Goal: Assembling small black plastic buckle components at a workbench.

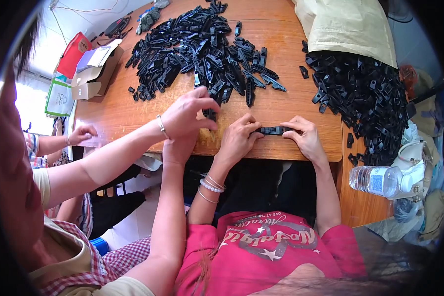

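Observation:
My left hand and my right hand rest on the near edge of the wooden table. Between them they pinch one long black plastic part, each hand gripping one end. A big heap of the same black plastic parts lies further back on the table. A second heap spreads to my right. Just left of my left hand, a co-worker's hand with a thin bracelet holds a small black part at the edge of the big heap.
The co-worker's other hand grips the table edge. Another person's hand shows at the far left. An open cardboard box and a red packet sit at the back left. A water bottle lies at the right, a pale cloth bag behind.

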Demonstrator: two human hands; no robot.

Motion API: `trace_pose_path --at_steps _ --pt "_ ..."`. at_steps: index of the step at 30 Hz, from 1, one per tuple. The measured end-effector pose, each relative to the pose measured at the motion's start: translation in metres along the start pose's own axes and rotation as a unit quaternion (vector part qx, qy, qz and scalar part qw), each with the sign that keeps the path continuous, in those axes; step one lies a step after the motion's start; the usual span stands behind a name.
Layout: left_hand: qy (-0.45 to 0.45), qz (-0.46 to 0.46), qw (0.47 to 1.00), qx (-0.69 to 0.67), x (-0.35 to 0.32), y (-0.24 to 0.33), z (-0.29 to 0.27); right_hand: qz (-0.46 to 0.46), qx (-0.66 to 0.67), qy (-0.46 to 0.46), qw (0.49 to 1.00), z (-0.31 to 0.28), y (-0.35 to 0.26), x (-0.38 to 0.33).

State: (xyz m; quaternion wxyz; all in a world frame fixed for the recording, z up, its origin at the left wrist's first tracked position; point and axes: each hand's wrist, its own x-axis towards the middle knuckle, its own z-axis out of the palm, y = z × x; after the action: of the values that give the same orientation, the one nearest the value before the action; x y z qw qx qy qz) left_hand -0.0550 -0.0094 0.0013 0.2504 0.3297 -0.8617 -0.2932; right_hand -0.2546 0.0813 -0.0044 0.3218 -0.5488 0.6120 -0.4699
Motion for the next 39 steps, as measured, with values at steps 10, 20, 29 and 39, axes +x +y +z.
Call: trace_pose_path --at_steps 10,20,29,39 --pt "-0.010 0.034 0.999 0.017 0.003 0.003 0.003 -0.113 -0.133 0.044 0.984 0.019 -0.004 0.009" --pt "0.047 -0.132 0.974 0.176 -0.141 -0.001 -0.041 -0.066 -0.136 0.208 0.966 -0.021 0.007 0.054" --pt "0.133 0.117 0.958 0.225 0.020 0.011 -0.003 -0.061 -0.545 0.188 0.815 -0.034 0.048 0.144" --pt "0.038 0.003 0.987 -0.155 0.010 0.010 0.010 -0.012 -0.078 0.150 0.985 -0.005 0.009 0.034"
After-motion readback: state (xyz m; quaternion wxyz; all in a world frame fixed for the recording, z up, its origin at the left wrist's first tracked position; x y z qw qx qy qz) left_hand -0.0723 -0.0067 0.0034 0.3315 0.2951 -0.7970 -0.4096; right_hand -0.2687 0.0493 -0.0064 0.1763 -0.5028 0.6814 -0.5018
